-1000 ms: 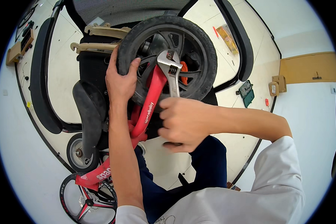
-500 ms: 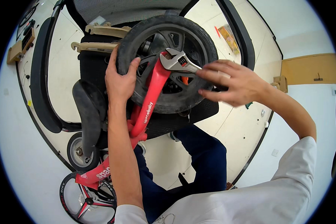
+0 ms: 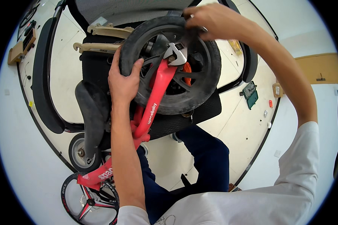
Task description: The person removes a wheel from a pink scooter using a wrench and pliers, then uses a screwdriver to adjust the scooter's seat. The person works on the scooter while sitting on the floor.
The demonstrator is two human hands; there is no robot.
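Observation:
A black-tyred wheel (image 3: 210,71) lies across the seat, joined to the red fork (image 3: 157,88) of a small bicycle. My left hand (image 3: 124,80) is closed on the wheel's left side, thumb over the rim and fingers passing behind the tyre. An adjustable wrench (image 3: 178,56) has its silver jaws around the nut at the fork's end. Up at the wheel's far right edge, my right hand (image 3: 212,22) is wrapped round the wrench's handle, which is dark and blurred there. An orange piece (image 3: 187,73) shows between the spokes.
The black office chair (image 3: 97,67) carries two beige bars (image 3: 101,47) and has armrests at both sides. A black saddle (image 3: 90,108) stands at its left. Below are a rear wheel (image 3: 80,152) and a three-spoked wheel (image 3: 90,202). A green case (image 3: 250,94) lies on the floor.
My right hand has moved up and away, now gripping the wrench handle. The wrench has swung from pointing right to pointing up and right. My left hand stays on the wheel.

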